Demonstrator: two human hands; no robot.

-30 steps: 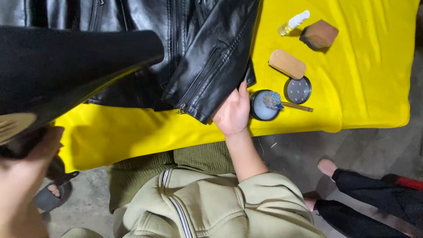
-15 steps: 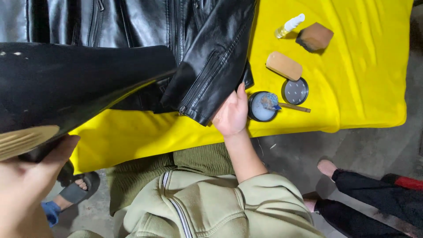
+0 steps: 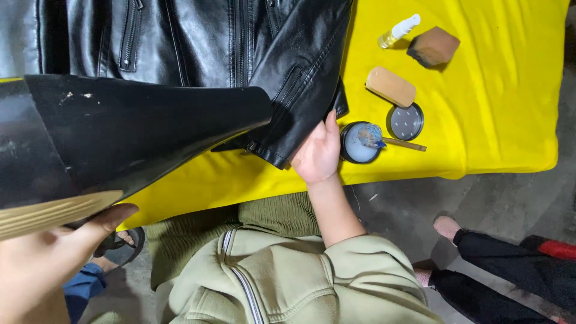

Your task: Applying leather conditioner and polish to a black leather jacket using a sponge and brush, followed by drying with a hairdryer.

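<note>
The left hand [image 3: 42, 264], cut off at the lower left of the frame, grips a black high-heeled shoe [image 3: 126, 138] whose long axis runs left to right, its tip pointing right over the leather jacket [image 3: 198, 42]. The right hand [image 3: 318, 153] pinches the jacket's sleeve cuff [image 3: 282, 150]. Right of it, on the yellow worktop [image 3: 492, 90], an open tin [image 3: 360, 143] holds pale polish and a brush

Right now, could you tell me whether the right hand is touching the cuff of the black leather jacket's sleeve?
Touching. In the head view, the right hand has its fingers against the jacket sleeve cuff, with no yellow cloth between them.
</note>
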